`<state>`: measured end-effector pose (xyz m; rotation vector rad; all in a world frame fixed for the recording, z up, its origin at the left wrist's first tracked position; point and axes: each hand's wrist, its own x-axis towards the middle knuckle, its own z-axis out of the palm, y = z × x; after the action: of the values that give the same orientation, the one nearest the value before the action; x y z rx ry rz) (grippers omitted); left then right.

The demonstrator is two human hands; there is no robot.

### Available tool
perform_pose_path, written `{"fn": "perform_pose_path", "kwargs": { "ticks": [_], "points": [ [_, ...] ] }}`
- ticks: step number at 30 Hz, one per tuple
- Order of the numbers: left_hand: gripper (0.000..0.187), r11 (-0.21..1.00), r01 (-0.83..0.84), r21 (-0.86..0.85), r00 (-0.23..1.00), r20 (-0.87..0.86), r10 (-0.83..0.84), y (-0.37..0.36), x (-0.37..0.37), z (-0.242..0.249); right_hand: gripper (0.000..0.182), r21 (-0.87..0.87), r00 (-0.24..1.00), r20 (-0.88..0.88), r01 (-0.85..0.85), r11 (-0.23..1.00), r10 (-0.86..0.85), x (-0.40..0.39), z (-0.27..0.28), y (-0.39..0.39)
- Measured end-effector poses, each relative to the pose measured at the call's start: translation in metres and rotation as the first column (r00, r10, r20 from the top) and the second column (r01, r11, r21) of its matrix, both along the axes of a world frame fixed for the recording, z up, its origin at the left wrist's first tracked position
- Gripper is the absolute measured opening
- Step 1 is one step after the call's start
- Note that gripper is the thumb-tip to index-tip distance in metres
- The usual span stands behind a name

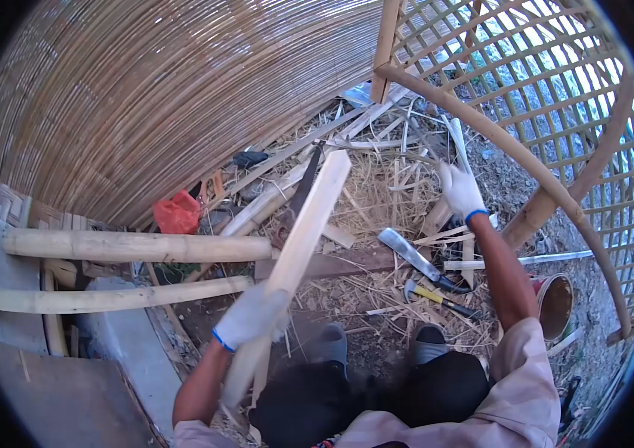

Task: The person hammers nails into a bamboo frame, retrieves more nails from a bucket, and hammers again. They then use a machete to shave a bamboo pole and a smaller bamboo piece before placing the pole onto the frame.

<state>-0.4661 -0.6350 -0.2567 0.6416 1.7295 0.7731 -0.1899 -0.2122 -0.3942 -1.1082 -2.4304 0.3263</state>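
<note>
A long pale wooden strip (pixel 309 224) slants up from beside my knees, with my left hand (pixel 253 317), in a white glove, wrapped round its lower part. My right hand (pixel 457 187), also gloved, is stretched out to the right above the shavings; its fingers are blurred, and whether it holds anything cannot be made out. Below it on the ground lie a broad-bladed knife (pixel 414 254) and a hammer (pixel 436 297) with a yellow and black handle. A saw (pixel 306 183) lies behind the strip.
Two bamboo poles (pixel 137 245) jut in from the left. A red bag (pixel 177 212) lies by the slatted wall (pixel 167 89). At right are a bamboo lattice (pixel 548 112), its curved pole (pixel 496 134) and a bucket (pixel 556 306). Shavings (pixel 376 194) litter the ground.
</note>
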Motion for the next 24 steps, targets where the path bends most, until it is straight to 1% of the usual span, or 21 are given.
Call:
{"fn": "perform_pose_path", "kwargs": {
  "ticks": [1, 3, 5, 7, 9, 11, 12, 15, 16, 18, 20, 22, 23, 24],
  "points": [
    [0.029, 1.000, -0.002, 0.013, 1.000, -0.013, 0.002, -0.003, -0.005, -0.007, 0.042, -0.134, 0.992, -0.124, 0.000, 0.991, -0.016, 0.000, 0.009, -0.030],
    [0.029, 0.999, 0.016, 0.039, 0.998, -0.066, -0.013, 0.001, -0.020, -0.020, 0.047, -0.333, 0.998, -0.041, 0.040, 0.942, -0.057, -0.001, 0.000, -0.074],
    [0.031, 0.998, 0.041, 0.044, 0.999, -0.023, -0.040, 0.008, -0.016, -0.017, 0.047, -0.475, 0.991, 0.108, 0.123, 0.872, -0.081, -0.010, 0.002, -0.124],
    [0.032, 0.996, 0.072, 0.050, 0.997, 0.003, -0.073, 0.015, -0.017, -0.018, 0.048, -0.541, 0.990, 0.131, 0.121, 0.832, -0.058, -0.011, -0.035, -0.156],
    [0.033, 0.994, 0.090, 0.062, 0.995, 0.025, -0.091, 0.021, -0.015, -0.025, 0.046, -0.544, 1.000, 0.015, 0.022, 0.839, -0.017, -0.006, -0.049, -0.184],
    [0.033, 0.998, 0.063, 0.016, 0.996, 0.058, -0.064, 0.025, -0.009, -0.027, 0.050, -0.515, 1.000, -0.011, 0.013, 0.857, -0.021, 0.000, -0.054, -0.189],
    [0.034, 0.999, 0.044, -0.004, 0.997, 0.066, -0.043, 0.029, -0.008, -0.026, 0.053, -0.500, 0.999, -0.023, 0.009, 0.866, -0.023, 0.002, -0.055, -0.192],
    [0.034, 1.000, -0.013, 0.003, 0.986, 0.168, 0.013, 0.032, -0.007, -0.040, 0.039, -0.583, 0.958, -0.218, 0.027, 0.812, -0.188, -0.006, -0.011, -0.200],
    [0.034, 1.000, -0.029, 0.010, 0.982, 0.187, 0.027, 0.032, -0.004, -0.041, 0.039, -0.612, 0.966, -0.163, 0.060, 0.789, -0.200, -0.006, -0.012, -0.199],
    [0.034, 0.998, -0.047, 0.028, 0.975, 0.216, 0.040, 0.037, 0.000, -0.043, 0.045, -0.415, 0.929, -0.370, -0.142, 0.899, -0.024, -0.010, -0.003, -0.197],
    [0.033, 1.000, -0.005, 0.030, 0.981, 0.193, -0.001, 0.042, 0.006, -0.048, 0.051, -0.248, 0.905, -0.385, -0.289, 0.925, 0.180, -0.013, 0.018, -0.206],
    [0.033, 0.999, 0.039, 0.036, 0.988, 0.150, -0.044, 0.050, 0.013, -0.048, 0.058, -0.222, 0.907, -0.211, -0.407, 0.886, 0.364, -0.021, 0.034, -0.217],
    [0.033, 0.998, 0.055, 0.036, 0.991, 0.119, -0.059, 0.053, 0.018, -0.045, 0.058, -0.275, 0.906, 0.013, -0.404, 0.872, 0.424, -0.021, 0.051, -0.220],
    [0.033, 0.997, 0.069, 0.034, 0.994, 0.086, -0.071, 0.054, 0.023, -0.043, 0.057, -0.247, 0.901, -0.003, -0.420, 0.873, 0.433, -0.022, 0.046, -0.213]
  ]
}}
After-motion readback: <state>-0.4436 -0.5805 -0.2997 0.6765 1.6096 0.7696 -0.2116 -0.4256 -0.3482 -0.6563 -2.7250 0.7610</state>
